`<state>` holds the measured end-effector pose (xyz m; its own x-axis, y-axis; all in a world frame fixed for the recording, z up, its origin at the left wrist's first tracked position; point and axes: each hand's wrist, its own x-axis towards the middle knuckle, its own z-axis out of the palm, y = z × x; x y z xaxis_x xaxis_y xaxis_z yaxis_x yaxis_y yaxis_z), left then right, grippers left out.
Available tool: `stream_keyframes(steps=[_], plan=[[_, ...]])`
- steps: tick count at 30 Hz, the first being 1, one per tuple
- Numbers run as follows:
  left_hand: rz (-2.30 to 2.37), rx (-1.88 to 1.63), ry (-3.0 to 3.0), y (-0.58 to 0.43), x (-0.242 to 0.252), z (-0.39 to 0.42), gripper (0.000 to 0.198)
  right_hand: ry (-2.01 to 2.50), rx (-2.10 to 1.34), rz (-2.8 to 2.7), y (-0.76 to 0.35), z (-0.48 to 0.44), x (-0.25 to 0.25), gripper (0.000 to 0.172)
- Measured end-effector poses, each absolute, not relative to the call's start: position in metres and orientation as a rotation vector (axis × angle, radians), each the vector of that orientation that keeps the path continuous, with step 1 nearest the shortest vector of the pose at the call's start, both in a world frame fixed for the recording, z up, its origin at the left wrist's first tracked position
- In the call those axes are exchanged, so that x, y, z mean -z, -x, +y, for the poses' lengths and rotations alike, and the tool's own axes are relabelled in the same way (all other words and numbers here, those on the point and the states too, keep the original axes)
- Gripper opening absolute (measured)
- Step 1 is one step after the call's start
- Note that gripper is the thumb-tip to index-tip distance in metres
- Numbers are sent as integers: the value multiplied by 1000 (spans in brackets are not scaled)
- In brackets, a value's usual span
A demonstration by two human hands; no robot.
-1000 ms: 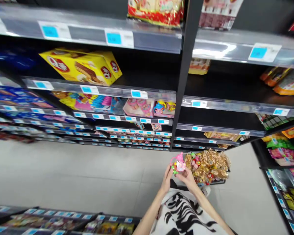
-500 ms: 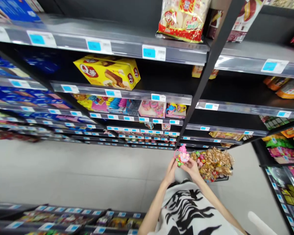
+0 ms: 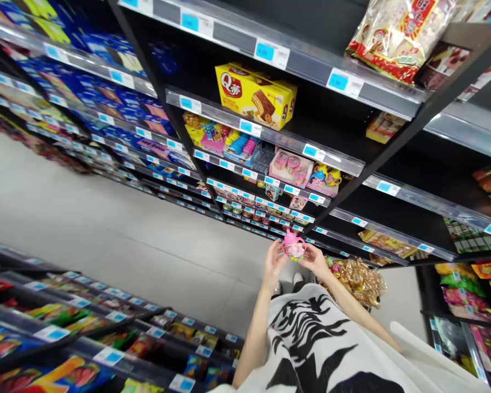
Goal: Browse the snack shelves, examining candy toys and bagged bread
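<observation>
In front of my body I hold a pink two-handled toy candy bottle (image 3: 293, 246) with a pointed pink top and colourful sweets showing at its base. My left hand (image 3: 274, 258) grips its left side, and my right hand (image 3: 316, 262) grips its right side near the handle. The bottle stands upright between the fingers of both hands. Similar small bottles in yellow and blue sit in a pink box (image 3: 324, 180) on the shelf beyond. Beside it is another box of pink toys (image 3: 290, 167).
Tall black shelving (image 3: 265, 144) runs along the far side, with a yellow cake box (image 3: 256, 95) on it. A container of gold-wrapped goods (image 3: 358, 281) stands on the floor by my right arm. Low snack shelves (image 3: 118, 322) line the near left side.
My view has tilted and shifted, so the shelves lie further right and slanted. The candy bottle has turned more upright, with both handles showing, still between both hands.
</observation>
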<state>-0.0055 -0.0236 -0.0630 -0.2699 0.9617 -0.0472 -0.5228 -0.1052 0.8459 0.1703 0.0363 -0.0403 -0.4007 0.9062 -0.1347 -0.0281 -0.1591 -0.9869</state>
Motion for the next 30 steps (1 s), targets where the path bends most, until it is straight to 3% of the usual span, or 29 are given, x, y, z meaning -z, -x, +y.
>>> stream_keyframes(steps=[9, 19, 30], plan=[[1177, -1478, -745, 39, 64, -45, 67, 1027, -1665, -1538, -153, 18, 58, 52], [1442, -1161, -1033, 65, 64, -74, 61, 992, -1903, -1304, -154, -6, 73, 59], [1355, -943, -1299, 36, 35, -8, 52, 924, -1844, -1034, -204, 22, 73, 62]])
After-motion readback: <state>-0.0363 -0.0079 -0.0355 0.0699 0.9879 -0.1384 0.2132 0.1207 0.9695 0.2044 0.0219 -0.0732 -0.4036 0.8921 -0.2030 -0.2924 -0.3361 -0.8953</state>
